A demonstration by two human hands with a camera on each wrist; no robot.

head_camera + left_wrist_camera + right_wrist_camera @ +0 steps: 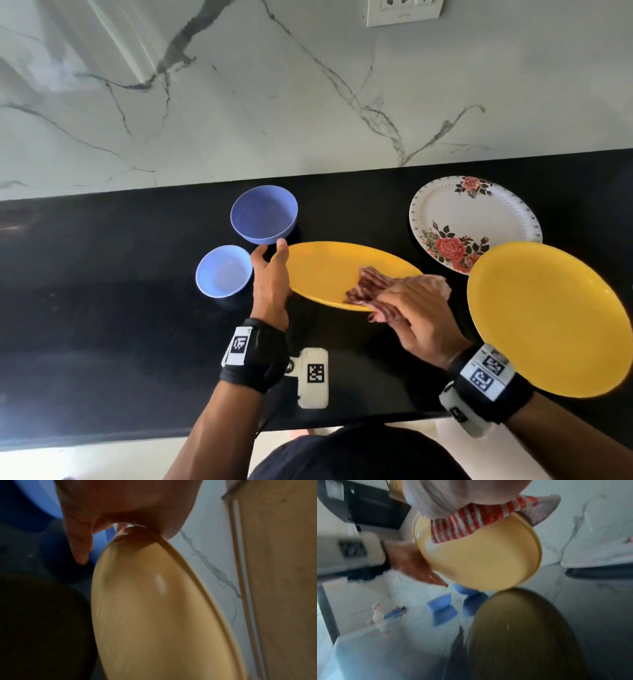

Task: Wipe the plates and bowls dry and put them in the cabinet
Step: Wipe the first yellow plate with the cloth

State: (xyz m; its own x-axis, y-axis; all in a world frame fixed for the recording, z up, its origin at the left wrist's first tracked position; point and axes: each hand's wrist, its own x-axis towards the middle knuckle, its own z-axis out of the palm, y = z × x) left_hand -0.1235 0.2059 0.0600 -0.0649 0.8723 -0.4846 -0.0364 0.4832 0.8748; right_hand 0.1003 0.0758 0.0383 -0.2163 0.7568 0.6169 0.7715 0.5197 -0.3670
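My left hand (272, 262) grips the left rim of a yellow plate (329, 270) and holds it tilted above the black counter (102, 308). The left wrist view shows that plate (145, 608) from beneath, with its rim tucked into my hand. My right hand (407, 301) holds a red-and-white striped cloth (368, 284) against the plate's upper face near its right side. In the right wrist view the cloth (462, 524) lies over the plate (484, 563).
A second yellow plate (548, 318) lies at the counter's right front. Behind it sits a floral white plate (472, 219). A large blue bowl (263, 214) and a small blue bowl (224, 270) stand just left of my left hand. A marble wall (308, 102) rises behind.
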